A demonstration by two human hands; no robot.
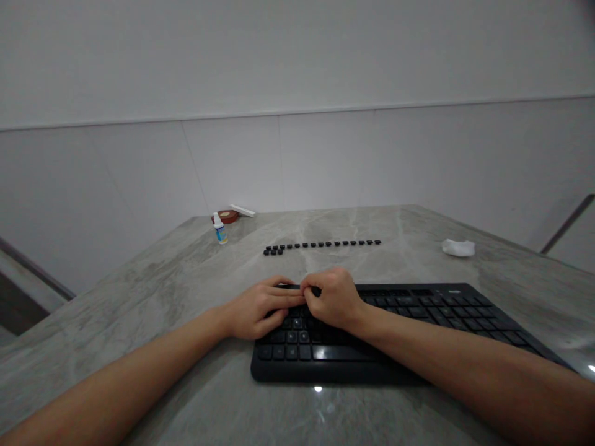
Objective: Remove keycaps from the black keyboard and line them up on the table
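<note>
A black keyboard (334,368) lies flat in front of me, its upper left part covered by both hands. My left hand (267,306) rests over its left end, fingers stretched toward the right and thumb apart. The tips of those fingers meet my right hand (333,297), which is closed in a pinch above the upper key rows. Whatever the right fingers hold, if anything, is hidden. Beyond the keyboard, several loose black keycaps (328,244) stand in a long row, with a short second row (273,253) at its left end.
A small white spray bottle (220,230) with a blue label stands at the back left. Behind it are a reddish-brown object (227,217) and a flat white piece (242,210). Crumpled white tissue (458,248) lies at the right on the grey marbled table (186,371). A wall closes off the back.
</note>
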